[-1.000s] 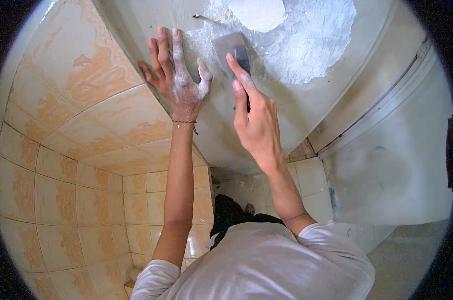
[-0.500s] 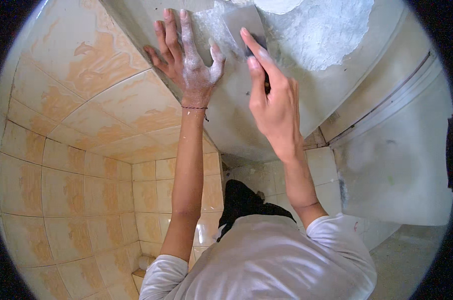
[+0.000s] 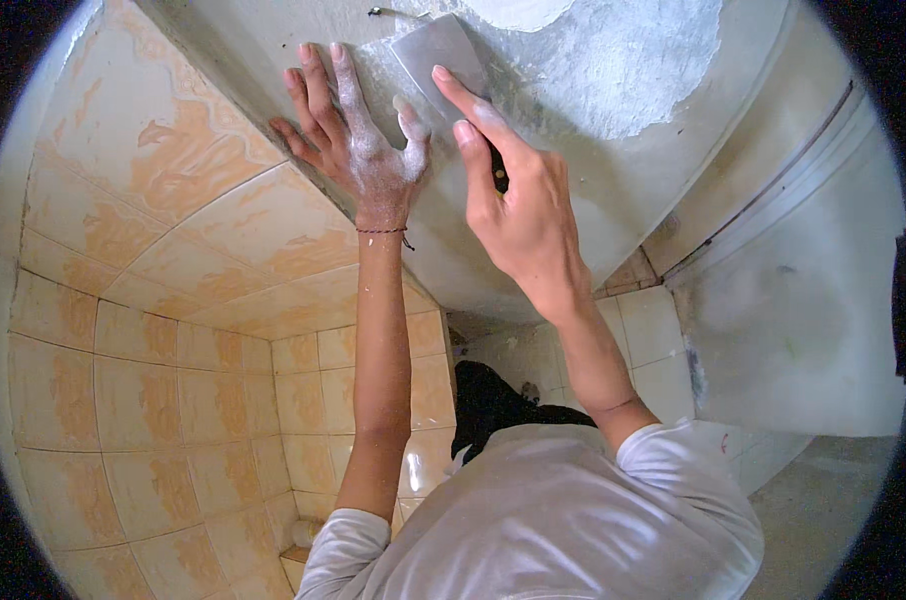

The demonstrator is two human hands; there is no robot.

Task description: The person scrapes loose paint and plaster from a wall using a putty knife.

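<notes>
With my right hand (image 3: 521,195) I grip a putty knife by its dark handle, one finger stretched along the blade. Its wide grey metal blade (image 3: 435,55) lies against the painted wall (image 3: 613,190). Bordering the blade is a rough whitish patch (image 3: 613,75) with a ragged edge, where the paint is gone. My left hand (image 3: 358,140) rests flat on the wall left of the blade, fingers spread and coated with white dust. A thin dark cord circles my left wrist. How the blade's edge meets the wall is hard to make out.
Cream and orange tiles (image 3: 203,240) cover the wall to my left, meeting the painted wall at a straight corner edge. A pale door-like panel (image 3: 788,330) stands at the right. White floor tiles (image 3: 663,385) show below, beside my dark trousers.
The putty knife in my right hand has moved left, closer to my left hand, and its blade tilts further left. The view has shifted slightly. My left hand stays on the wall.
</notes>
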